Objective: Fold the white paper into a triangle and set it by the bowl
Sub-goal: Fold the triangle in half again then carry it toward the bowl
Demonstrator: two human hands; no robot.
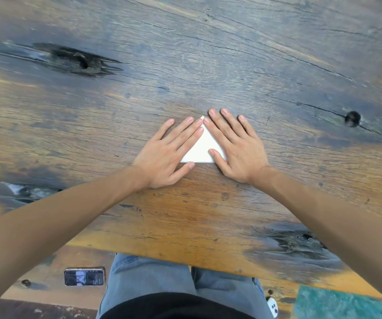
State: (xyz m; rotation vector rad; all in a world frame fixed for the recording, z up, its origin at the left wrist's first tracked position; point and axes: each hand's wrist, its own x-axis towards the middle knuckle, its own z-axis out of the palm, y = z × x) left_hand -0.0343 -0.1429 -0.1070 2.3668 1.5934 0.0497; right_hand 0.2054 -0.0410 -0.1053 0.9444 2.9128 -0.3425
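Observation:
The white paper (201, 150) lies flat on the wooden table (185, 65) as a triangle, its tip pointing away from me. My left hand (169, 153) rests palm down over its left slanted edge, fingers spread. Over the right slanted edge my right hand (236, 148) presses flat, thumb on the paper's lower right part. Only the middle strip and the tip of the paper show between the hands. No bowl is in view.
A phone (84, 276) lies on the wooden bench to the left of my legs. A small white object (272, 307) and a teal patch (337, 305) sit low right. Dark knots and cracks mark the tabletop, whose near edge runs just above my knees.

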